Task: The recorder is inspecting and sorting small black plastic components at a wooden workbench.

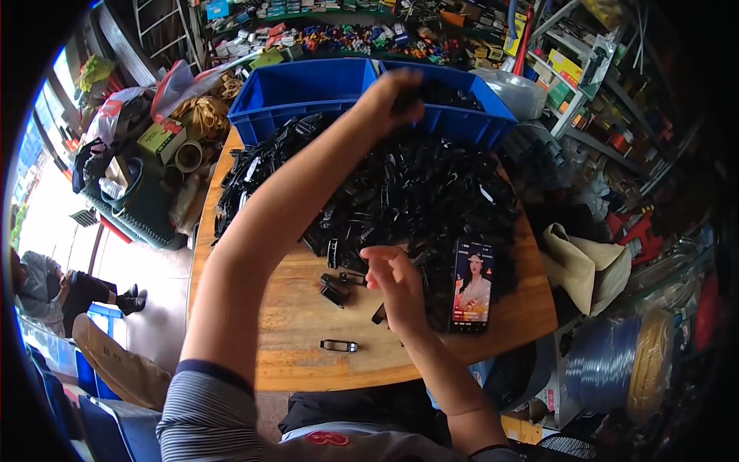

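Parts (pixel 416 192) are lying heaped on table (pixel 292 369), probably light and stiff, best edge-pinched, while my left hand (pixel 389 102) is hovering at right bin (pixel 466 125), grip too blurred to tell, right hand (pixel 399 295) loosely spread.

Smooth wooden table (pixel 289 363), glossy pieces (pixel 408 189), probably plastic

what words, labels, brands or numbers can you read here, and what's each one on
None clearly enough to quote.
Phone: small lines over the screen picture, too small to read.
Yellow package at upper right: print too small.
Green-and-white box at left: print blurred.
Red emblem on the shirt: no lettering I can make out.
Black pieces in the pile: no readable marking.
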Available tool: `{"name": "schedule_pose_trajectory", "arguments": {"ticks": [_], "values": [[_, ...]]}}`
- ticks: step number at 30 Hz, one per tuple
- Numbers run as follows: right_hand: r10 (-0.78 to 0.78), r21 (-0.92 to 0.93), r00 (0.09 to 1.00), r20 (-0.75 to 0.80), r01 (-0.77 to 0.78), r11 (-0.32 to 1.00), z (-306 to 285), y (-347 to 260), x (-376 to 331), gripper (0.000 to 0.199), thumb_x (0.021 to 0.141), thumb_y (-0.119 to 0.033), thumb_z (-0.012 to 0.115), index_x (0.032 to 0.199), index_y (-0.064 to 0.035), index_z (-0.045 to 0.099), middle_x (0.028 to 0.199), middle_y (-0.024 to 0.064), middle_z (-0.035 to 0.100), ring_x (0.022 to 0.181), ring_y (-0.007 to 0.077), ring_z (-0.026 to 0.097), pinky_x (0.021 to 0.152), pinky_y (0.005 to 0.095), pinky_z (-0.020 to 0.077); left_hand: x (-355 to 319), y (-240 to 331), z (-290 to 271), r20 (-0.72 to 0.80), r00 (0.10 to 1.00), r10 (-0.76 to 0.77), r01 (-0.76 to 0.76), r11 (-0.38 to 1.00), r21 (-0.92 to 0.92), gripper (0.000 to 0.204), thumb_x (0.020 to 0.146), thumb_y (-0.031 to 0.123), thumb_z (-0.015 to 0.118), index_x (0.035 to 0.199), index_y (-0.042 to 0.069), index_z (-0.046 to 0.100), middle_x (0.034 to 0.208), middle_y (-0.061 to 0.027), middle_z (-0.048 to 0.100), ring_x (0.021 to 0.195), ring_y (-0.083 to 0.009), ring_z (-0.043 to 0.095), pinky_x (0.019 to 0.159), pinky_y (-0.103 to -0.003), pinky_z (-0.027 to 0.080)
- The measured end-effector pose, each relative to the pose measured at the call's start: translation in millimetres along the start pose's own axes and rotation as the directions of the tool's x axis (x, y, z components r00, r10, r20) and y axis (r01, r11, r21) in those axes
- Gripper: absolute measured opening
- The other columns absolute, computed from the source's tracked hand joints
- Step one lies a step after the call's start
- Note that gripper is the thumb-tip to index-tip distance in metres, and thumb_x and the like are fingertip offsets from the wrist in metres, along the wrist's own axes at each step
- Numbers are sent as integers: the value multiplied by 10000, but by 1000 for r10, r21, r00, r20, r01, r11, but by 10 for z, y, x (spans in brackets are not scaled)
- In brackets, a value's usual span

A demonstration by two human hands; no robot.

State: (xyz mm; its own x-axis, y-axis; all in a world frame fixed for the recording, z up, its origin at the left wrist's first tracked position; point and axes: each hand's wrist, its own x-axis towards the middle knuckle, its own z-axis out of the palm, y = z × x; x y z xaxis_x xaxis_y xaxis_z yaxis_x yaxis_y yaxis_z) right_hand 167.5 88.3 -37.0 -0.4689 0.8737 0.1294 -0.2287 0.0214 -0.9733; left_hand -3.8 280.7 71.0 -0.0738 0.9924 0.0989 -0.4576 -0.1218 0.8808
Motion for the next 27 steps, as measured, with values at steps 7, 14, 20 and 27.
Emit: {"name": "schedule_pose_trajectory", "arguments": {"ticks": [7,14,20,27], "values": [[-86,-452,850,519,359,817,-117,-56,49,226,828,-217,657,974,-58,587,818,23,569,764,133,558,669,257,449,221,525,67,41,966,255,-225,752,620,509,776,370,620,1179,79,510,1068,-149,567,1073,-228,494,853,-425,398],[-39,-519,666,745,615,593,48,185,-159,232,732,-221,694,887,-60,631,851,84,558,816,267,588,736,352,486,-1399,637,-2755,-109,874,474,22,185,983,561,826,497,547,1245,125,518,1227,-111,530,1134,-246,503,942,-337,380],[113,-519,606,788,555,650,88,2,-207,271,707,-219,715,898,-57,610,883,75,538,833,247,597,737,362,488,-1719,88,-3963,-430,803,413,28,694,720,567,903,438,448,1298,32,440,1331,-115,462,1252,-203,398,1027,-315,287],[214,-558,598,772,477,679,-47,83,-154,310,706,-183,717,961,-55,594,917,82,521,818,256,588,732,349,479,-1114,-63,-2672,-64,991,120,27,288,957,654,871,504,455,1375,102,345,1401,-201,330,1323,-311,277,1070,-352,234]]}}
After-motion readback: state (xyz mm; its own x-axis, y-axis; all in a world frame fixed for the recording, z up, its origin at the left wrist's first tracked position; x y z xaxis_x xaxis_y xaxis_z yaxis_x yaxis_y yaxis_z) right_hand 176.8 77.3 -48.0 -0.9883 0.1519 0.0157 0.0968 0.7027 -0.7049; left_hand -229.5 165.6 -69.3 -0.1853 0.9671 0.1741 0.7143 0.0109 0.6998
